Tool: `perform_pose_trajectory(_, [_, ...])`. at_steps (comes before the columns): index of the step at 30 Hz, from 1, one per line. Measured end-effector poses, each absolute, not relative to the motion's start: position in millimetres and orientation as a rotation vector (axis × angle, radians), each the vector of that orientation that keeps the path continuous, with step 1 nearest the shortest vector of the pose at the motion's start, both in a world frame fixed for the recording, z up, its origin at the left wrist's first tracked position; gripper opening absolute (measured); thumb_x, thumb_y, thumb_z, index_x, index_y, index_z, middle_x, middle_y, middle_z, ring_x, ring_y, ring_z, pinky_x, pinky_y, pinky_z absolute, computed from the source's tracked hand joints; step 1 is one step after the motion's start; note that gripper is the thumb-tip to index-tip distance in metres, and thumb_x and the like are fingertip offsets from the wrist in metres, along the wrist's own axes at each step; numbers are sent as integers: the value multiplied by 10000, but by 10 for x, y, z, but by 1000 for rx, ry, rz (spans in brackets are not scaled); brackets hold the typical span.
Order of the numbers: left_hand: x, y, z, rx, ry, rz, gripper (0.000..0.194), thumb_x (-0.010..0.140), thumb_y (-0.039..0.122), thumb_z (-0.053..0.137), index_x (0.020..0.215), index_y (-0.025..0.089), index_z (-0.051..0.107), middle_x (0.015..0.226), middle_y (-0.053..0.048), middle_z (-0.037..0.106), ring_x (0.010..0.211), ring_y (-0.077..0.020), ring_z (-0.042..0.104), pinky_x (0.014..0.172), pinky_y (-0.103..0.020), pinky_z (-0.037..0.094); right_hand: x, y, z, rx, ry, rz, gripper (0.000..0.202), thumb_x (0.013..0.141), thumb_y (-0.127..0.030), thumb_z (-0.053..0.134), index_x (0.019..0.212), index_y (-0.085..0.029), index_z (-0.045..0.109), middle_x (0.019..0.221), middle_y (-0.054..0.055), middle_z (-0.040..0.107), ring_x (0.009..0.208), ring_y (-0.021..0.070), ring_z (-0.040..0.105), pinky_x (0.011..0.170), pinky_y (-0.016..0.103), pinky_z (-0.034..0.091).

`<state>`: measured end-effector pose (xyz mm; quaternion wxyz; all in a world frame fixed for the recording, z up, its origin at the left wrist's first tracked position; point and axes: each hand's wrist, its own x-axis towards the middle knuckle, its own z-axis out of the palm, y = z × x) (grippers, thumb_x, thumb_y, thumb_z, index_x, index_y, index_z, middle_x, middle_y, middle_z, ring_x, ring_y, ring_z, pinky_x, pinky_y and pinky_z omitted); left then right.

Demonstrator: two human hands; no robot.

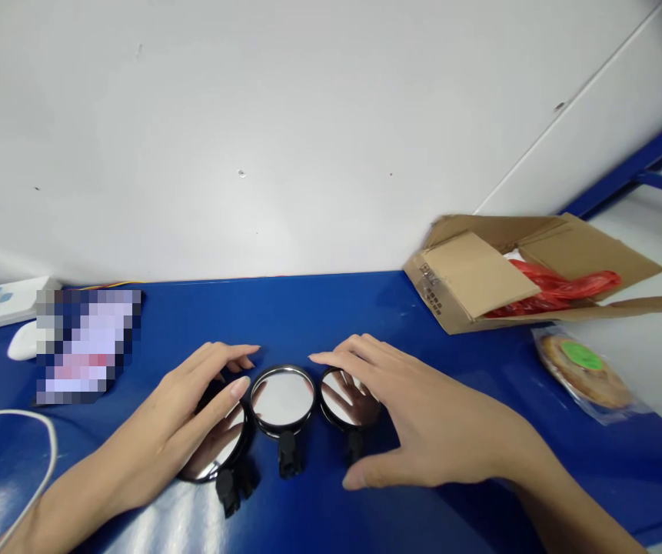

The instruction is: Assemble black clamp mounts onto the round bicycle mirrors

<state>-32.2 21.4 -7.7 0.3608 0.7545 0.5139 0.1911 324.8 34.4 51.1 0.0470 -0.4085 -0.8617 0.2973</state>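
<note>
Three round mirrors with black rims and black clamp mounts lie face up in a row on the blue tabletop [284,319]. My left hand [192,415] is over the left mirror [221,446], hiding its upper part, with the fingers spread. Between my hands lies the middle mirror [283,396], its mount pointing toward me. Above the right mirror [339,398] my right hand [411,408] hovers, thumb and fingers apart, and its reflection shows in the glass. Whether my left fingertips touch the left mirror's rim I cannot tell.
At the back right stands an open cardboard box [451,285] with a red plastic bag [561,288] in it. A wrapped round item [587,369] with a green label lies before it. On the left are a blurred-out phone-like device [88,346], a white mouse [24,341] and a white cable [48,431].
</note>
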Motion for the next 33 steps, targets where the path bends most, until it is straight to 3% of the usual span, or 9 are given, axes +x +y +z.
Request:
perform_pose_trajectory(3, [-319, 218, -69, 1960, 1301, 498, 420, 1232, 574, 463, 1635, 479, 540, 1544, 14, 680, 1433, -261, 644, 1234, -403, 474, 3249, 346, 506, -1255, -2631, 852, 1043, 830, -634, 1003, 1700, -258, 568, 1427, 142, 708, 1346, 406, 685, 1133, 596, 611])
perform_pose_trajectory(9, [-291, 225, -54, 1994, 1299, 523, 407, 1236, 551, 452, 1615, 458, 570, 1507, 19, 709, 1391, -260, 669, 1205, -394, 501, 3216, 367, 538, -1306, -2588, 935, 911, 815, -526, 1002, 1610, -280, 632, 1398, 104, 720, 1298, 366, 702, 1117, 558, 604])
perform_pose_trajectory(15, [-285, 238, -62, 1973, 1300, 536, 408, 1237, 543, 458, 1613, 439, 575, 1490, 18, 728, 1376, -251, 695, 1196, -379, 521, 3251, 397, 523, -1279, -2544, 920, 849, 782, -539, 1001, 1528, -284, 687, 1462, 118, 732, 1352, 412, 696, 1141, 578, 579])
perform_pose_trajectory(23, [-260, 219, -25, 1954, 1345, 614, 432, 1219, 567, 505, 1620, 423, 579, 1472, -8, 743, 1315, -266, 719, 1151, -394, 565, 3252, 461, 425, -1024, -2333, 730, 809, 774, -461, 1024, 1483, -285, 677, 1359, 95, 776, 1195, 336, 749, 1060, 505, 606])
perform_pose_trajectory(28, [-207, 119, 9, 2109, 1293, 883, 462, 1202, 386, 577, 1657, 462, 585, 1527, -26, 720, 1357, -288, 692, 1162, -418, 555, 3080, 418, 278, -726, -2143, 586, 991, 726, -489, 1064, 1581, -269, 613, 1448, 122, 770, 1288, 354, 742, 1122, 515, 605])
perform_pose_trajectory(30, [-183, 44, 47, 2184, 1206, 950, 496, 1184, 256, 567, 1612, 494, 645, 1461, -14, 750, 1334, -290, 689, 1109, -417, 561, 2998, 354, 234, -649, -2107, 555, 1041, 751, -489, 1061, 1633, -237, 571, 1501, 155, 751, 1327, 363, 742, 1137, 525, 614])
perform_pose_trajectory(33, [-173, -59, 126, 2283, 1056, 976, 637, 1123, 163, 615, 1648, 523, 614, 1353, -4, 815, 1225, -308, 709, 1020, -449, 586, 2885, 240, 202, -509, -2129, 422, 1053, 824, -510, 1038, 1667, -143, 526, 1508, 222, 757, 1433, 386, 718, 1198, 553, 613])
